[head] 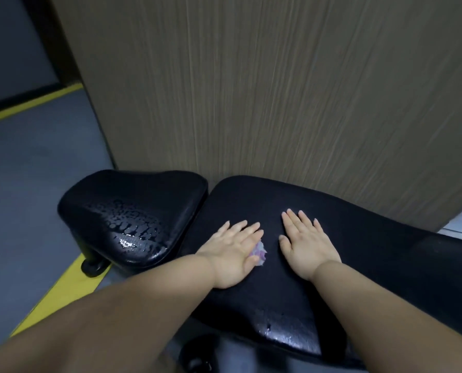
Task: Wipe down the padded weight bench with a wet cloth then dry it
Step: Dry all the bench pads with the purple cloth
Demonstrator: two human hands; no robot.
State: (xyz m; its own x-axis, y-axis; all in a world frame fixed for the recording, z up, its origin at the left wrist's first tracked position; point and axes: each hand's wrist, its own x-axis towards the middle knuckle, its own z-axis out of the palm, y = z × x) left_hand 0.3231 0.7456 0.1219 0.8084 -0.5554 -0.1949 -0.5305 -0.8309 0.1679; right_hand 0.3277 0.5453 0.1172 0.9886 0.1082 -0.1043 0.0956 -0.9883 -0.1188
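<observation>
The black padded bench has a long back pad (372, 265) and a smaller seat pad (133, 211) to its left. Water beads glisten on the seat pad. My left hand (233, 251) lies flat on the long pad with straight fingers, pressing a small purple-and-white cloth (259, 253) that peeks out from under its thumb side. Beside it, a short gap away, my right hand (305, 243) rests flat on the same pad with fingers spread and nothing under it. Most of the cloth is hidden beneath my palm.
A wood-grain wall panel (251, 90) rises directly behind the bench. Grey floor (30, 170) with yellow lines (63, 292) lies to the left. A black bench foot (94, 266) sits under the seat pad. Wet patches shine on the long pad's near edge.
</observation>
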